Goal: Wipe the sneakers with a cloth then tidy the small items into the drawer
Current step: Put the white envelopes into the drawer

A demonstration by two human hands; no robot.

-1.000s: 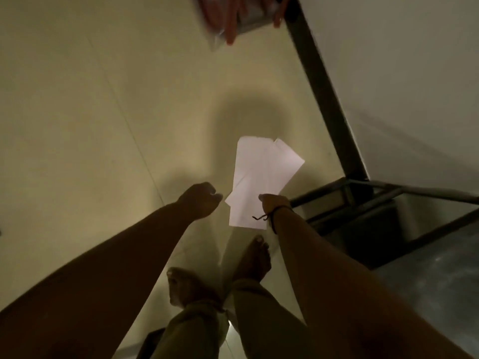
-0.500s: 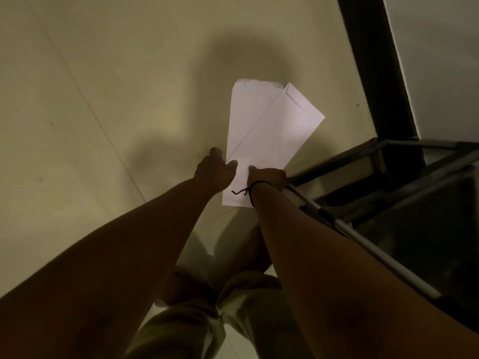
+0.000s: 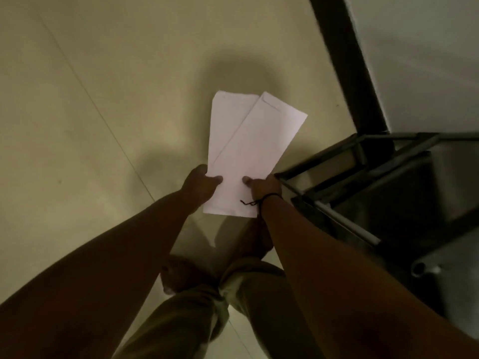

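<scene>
Over the pale floor: two white envelopes (image 3: 248, 151) are up in the air, fanned so their far ends splay apart and their near ends overlap.
Top envelope: it leans to the right, lying across the one beneath, which points more straight ahead.
Left hand (image 3: 199, 185): clamped on the near left edge of the envelopes, thumb (image 3: 216, 180) pressed flat on the upper face and the other fingers tucked under the paper, out of sight.
Right hand (image 3: 264, 189): gripping the near right edge, thumb tip (image 3: 246, 180) on top of the paper and the rest of the fingers hidden below it.
Both thumbs: they point toward each other across the paper, a small stretch of white between them.
Wrist: a dark string band (image 3: 261, 200) circles the right wrist, its loose end trailing over the near corner of the envelopes.
Arms: both are bare and reach forward from the bottom of the view, meeting at the paper.
Below the envelopes: bare feet (image 3: 256, 239) and light trouser legs (image 3: 191, 317) stand on the floor (image 3: 77, 125), the right foot directly under the paper.
Right side: a dark metal-framed unit (image 3: 375, 182) sits just beside the right hand; it is too dim to tell whether this is the drawer.
Upper right: a dark strip (image 3: 344, 68) runs along the base of a grey wall (image 3: 420, 47).
Shadow: a soft dark patch falls on the floor beyond the envelopes' far ends.
Light: dim throughout, so fine detail on the paper is faint.
</scene>
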